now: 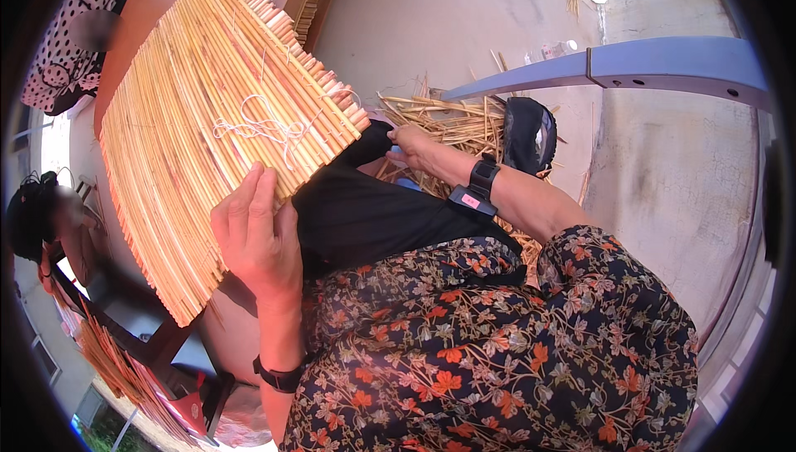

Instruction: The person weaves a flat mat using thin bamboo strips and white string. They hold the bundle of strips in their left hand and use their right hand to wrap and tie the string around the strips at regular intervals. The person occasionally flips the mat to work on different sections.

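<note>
A wide mat of yellow straw stalks, laid side by side, slopes across the left of the view. A loose tangle of white string lies on it near its right end. My left hand rests on the mat's near edge, fingers stretched out on the stalks, the thumb beside the edge. Past that end, my right hand is beside my black-trousered knee, over a heap of loose straw. Its fingers are curled; a bit of light blue shows by them, but what they hold is hidden.
Loose straw stalks cover the floor at right, beside a black shoe. A blue-grey metal bar crosses the upper right, with a clear plastic bottle behind it. Other people sit at far left, near a straw bundle.
</note>
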The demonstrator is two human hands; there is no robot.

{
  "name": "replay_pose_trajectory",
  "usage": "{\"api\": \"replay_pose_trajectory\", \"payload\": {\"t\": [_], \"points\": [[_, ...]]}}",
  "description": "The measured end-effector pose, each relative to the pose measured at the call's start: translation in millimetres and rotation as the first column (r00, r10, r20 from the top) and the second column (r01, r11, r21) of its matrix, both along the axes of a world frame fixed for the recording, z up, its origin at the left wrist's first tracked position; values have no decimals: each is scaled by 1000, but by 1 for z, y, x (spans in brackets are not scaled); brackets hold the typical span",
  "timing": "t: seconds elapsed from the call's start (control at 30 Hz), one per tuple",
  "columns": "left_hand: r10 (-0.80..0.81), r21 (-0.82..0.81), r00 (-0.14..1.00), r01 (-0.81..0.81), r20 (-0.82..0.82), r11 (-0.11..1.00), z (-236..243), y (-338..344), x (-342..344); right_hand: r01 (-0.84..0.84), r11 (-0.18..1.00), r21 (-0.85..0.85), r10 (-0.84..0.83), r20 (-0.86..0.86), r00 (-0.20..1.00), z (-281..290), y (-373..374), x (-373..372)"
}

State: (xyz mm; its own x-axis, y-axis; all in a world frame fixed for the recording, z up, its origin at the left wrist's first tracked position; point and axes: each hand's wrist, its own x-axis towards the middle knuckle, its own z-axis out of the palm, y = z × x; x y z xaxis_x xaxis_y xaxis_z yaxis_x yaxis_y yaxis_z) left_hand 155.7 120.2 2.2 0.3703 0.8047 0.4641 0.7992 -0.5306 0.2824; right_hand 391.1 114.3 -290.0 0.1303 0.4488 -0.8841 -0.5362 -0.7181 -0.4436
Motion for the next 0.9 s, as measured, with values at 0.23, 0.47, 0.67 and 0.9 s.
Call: {"api": "replay_pose_trajectory", "payload": {"t": [0.23,0.47,0.67,0.9], "points": [[-1,12,1000,2,-15,1000,-2,0,2,24,1000,-18,-25,-83,996,5,-32,22],[3,3,1000,-3,-18,1000,1,1,2,129,976,177,-49,-398,916,20,-28,2],[-10,-21,1000,10,-9,1000,1,7,-3,-86,994,71,95,-138,986,31,-19,2],[-47,9,999,47,-12,999,5,10,-12,-706,664,246,555,470,686,113,0,19]]}}
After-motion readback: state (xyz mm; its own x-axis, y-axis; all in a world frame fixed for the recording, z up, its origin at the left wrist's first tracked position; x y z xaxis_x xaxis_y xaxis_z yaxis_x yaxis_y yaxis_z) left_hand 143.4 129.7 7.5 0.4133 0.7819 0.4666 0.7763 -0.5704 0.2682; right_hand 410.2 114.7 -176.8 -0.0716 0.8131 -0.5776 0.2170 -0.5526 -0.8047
